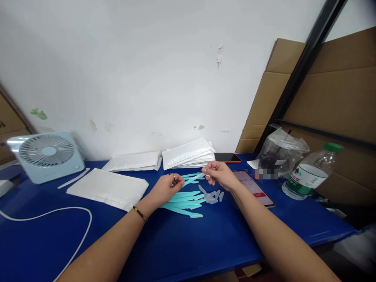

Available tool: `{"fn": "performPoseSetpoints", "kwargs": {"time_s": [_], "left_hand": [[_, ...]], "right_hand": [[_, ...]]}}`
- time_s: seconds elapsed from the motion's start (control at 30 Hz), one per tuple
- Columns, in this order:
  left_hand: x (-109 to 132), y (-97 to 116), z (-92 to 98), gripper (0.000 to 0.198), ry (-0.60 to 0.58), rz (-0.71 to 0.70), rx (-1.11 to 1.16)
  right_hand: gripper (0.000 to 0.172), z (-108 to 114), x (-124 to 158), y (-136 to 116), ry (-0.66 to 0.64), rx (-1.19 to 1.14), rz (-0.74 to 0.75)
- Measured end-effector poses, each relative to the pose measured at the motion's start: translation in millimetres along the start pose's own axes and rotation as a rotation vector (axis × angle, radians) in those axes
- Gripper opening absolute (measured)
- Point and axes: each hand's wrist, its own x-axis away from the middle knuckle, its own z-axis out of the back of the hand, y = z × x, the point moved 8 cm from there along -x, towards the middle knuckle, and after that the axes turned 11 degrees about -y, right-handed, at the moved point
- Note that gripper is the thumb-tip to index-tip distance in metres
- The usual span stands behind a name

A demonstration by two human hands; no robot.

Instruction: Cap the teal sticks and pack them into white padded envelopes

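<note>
At mid-frame, the left hand pinches a teal stick and the right hand a clear cap at its tip, seemingly half fitted, while loose caps lie unused just below, beside more sticks.

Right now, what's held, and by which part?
Left hand: a teal stick, by its left part. Right hand: a clear cap, by its right end.
</note>
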Motion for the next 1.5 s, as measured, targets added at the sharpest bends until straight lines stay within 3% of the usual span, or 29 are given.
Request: {"fn": "performPoseSetpoints", "kwargs": {"time_s": [0.13, 0.37, 0.63, 0.77, 0.83, 0.97, 1.03, 1.13, 1.27, 1.37, 1.5], "left_hand": [[-0.2, 2.7, 0.9, 0.029, 0.007, -0.019, 0.002], [1.3, 0.2, 4.3, 0.028, 0.010, 0.006, 0.009], [-1.9, 2.3, -0.5, 0.028, 0.010, -0.025, 0.003], [3.2, 7.5, 6.6, 0.024, 0.056, -0.023, -0.064], [8.3, 17.3, 8.2, 0.023, -0.012, -0.056, -0.140], [21.0, 33.1, -7.4, 0.021, -0.376, -0.128, -0.246], [25.1, 33.8, -14.0, 0.023, -0.472, -0.130, -0.310], [25.8, 31.6, -23.0, 0.015, -0.515, -0.132, -0.358], [24.2, 34.0, -30.0, 0.009, -0.486, -0.164, -0.344], [21.5, 38.4, -23.7, 0.011, -0.382, -0.159, -0.276], [17.1, 29.0, -7.8, 0.018, -0.213, -0.039, -0.023]], "right_hand": [[0.032, -10.8, -2.3, -0.5, -0.051, 0.007, 0.012], [0.033, 13.3, 2.8, -5.5, 0.084, -0.010, 0.054], [0.031, -22.2, -4.7, 0.2, -0.046, -0.002, 0.043], [0.032, -8.8, -9.3, 8.3, -0.013, 0.031, 0.009], [0.031, 13.0, -8.0, 12.7, 0.049, 0.132, -0.046], [0.016, 52.3, 2.6, 4.0, 0.096, 0.608, -0.086], [0.015, 51.8, 7.1, -2.4, -0.003, 0.824, -0.065], [0.021, 35.8, 10.7, -4.9, -0.165, 1.004, -0.064], [0.013, 24.1, 8.7, -2.3, -0.164, 1.084, -0.126], [0.016, 24.3, 7.3, 4.3, -0.150, 1.054, -0.155], [0.028, 22.5, 6.9, 0.9, -0.149, 0.909, -0.028]]}}
